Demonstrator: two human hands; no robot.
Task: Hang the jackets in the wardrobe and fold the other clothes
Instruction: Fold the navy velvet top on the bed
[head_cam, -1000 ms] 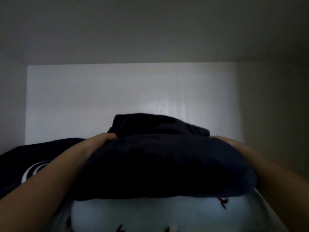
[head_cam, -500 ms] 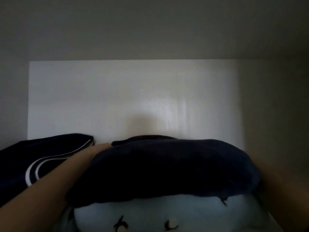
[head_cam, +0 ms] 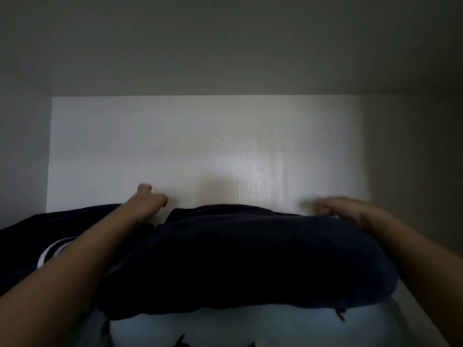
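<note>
A folded dark navy garment [head_cam: 250,256] lies on top of a light blue garment with small dark prints [head_cam: 225,329] on a wardrobe shelf. My left hand [head_cam: 151,200] hovers just above the navy garment's back left corner, fingers loosely curled, holding nothing. Blurred by motion, my right hand [head_cam: 335,209] is raised a little over the back right corner with its fingers stretched out. Neither hand touches the cloth.
Another dark garment with white stripes [head_cam: 47,246] lies to the left on the same shelf. The white back panel [head_cam: 200,146] stands close behind the stack. The side walls [head_cam: 413,171] and the top of the compartment [head_cam: 225,46] close it in.
Both hands held the navy garment's back corners while setting it down on the light blue one. Now they have let go and lifted off it.
</note>
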